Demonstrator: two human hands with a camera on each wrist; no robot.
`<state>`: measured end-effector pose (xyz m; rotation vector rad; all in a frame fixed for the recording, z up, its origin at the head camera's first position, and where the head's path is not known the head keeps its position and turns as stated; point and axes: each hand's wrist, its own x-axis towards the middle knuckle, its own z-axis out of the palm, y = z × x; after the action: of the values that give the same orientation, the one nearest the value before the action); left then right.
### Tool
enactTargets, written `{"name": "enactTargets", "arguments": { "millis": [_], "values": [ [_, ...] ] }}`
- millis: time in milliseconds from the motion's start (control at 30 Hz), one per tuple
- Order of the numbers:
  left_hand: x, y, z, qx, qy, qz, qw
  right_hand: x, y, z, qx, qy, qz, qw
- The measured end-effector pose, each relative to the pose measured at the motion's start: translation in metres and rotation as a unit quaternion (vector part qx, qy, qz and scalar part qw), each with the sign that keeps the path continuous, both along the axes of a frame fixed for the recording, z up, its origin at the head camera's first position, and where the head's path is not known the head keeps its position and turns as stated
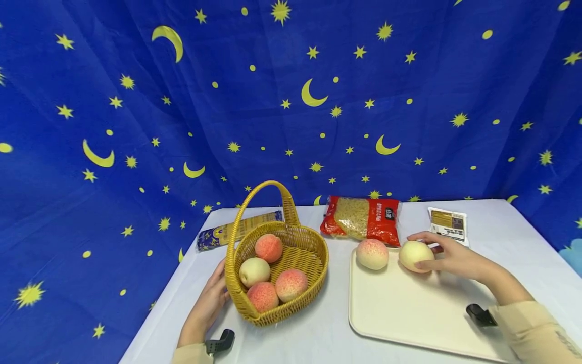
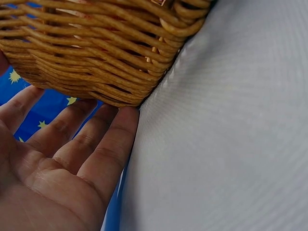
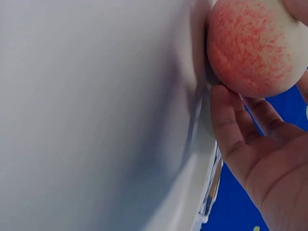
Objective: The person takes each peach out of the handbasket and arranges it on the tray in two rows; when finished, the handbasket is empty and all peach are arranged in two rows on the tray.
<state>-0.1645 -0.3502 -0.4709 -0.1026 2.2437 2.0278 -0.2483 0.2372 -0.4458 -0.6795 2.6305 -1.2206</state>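
Observation:
A yellow wicker basket [image 1: 320, 268] with a tall handle stands left of centre and holds several peaches, some blushed red and one pale. My left hand [image 1: 210, 298] rests against its left side; in the left wrist view the extended fingers [image 2: 108, 154] touch the lower weave. At the far edge of a cream tray [image 1: 409, 313], my right hand [image 1: 459, 260] grips a pale peach [image 1: 415, 256] between thumb and fingers. The right wrist view shows that peach's red-speckled side [image 3: 250, 48]. Just left of it, another peach [image 1: 372, 254] sits in the tray's far left corner.
A red bag of pasta [image 1: 361, 217] lies behind the tray. Behind the basket lies a long blue-and-yellow pasta packet [image 1: 213, 237]. A small white-and-brown packet [image 1: 449, 225] is at the back right. A blue star-patterned cloth [image 1: 273, 126] hangs behind the white table.

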Motion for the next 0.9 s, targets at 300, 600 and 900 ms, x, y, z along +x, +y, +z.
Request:
{"name": "enactTargets", "arguments": {
  "millis": [300, 600, 900],
  "values": [
    [0.0, 0.001, 0.001, -0.001, -0.01, 0.007, 0.9999, 0.0, 0.007, -0.002, 0.005, 0.002, -0.016, 0.9999],
    [0.001, 0.002, 0.001, 0.002, -0.009, 0.01, 0.9999, 0.0, 0.006, -0.001, 0.023, 0.002, -0.029, 0.9993],
    [0.001, 0.003, 0.003, -0.002, -0.008, 0.011, 0.9999, -0.004, 0.013, 0.005, 0.023, 0.028, -0.021, 0.9991]
  ]
}}
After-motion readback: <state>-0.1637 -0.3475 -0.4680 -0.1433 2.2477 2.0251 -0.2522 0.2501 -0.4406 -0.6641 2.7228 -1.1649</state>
